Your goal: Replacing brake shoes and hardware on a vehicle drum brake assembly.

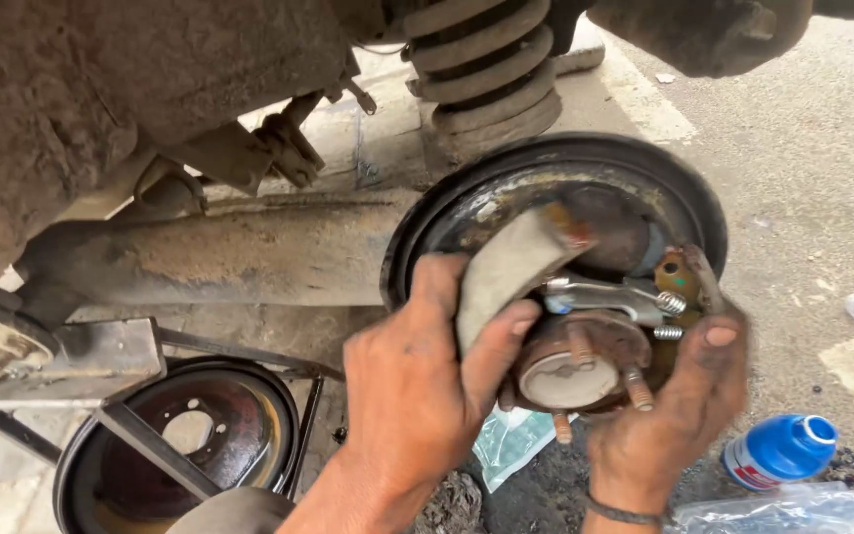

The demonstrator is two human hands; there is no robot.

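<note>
My left hand (412,381) has its grip clamped on the grey brake shoe (511,265), thumb pressing the lining, holding it tilted against the left side of the backing plate (447,213), just above the wheel hub (577,366). My right hand (679,396) pinches the opposite shoe (706,282) at the right edge, beside the springs (669,305) and the metal lever (600,292). To do this well, I judge I should keep both shoes square to the plate and mind the springs' tension. The removed brake drum (185,445) lies on the ground at lower left.
</note>
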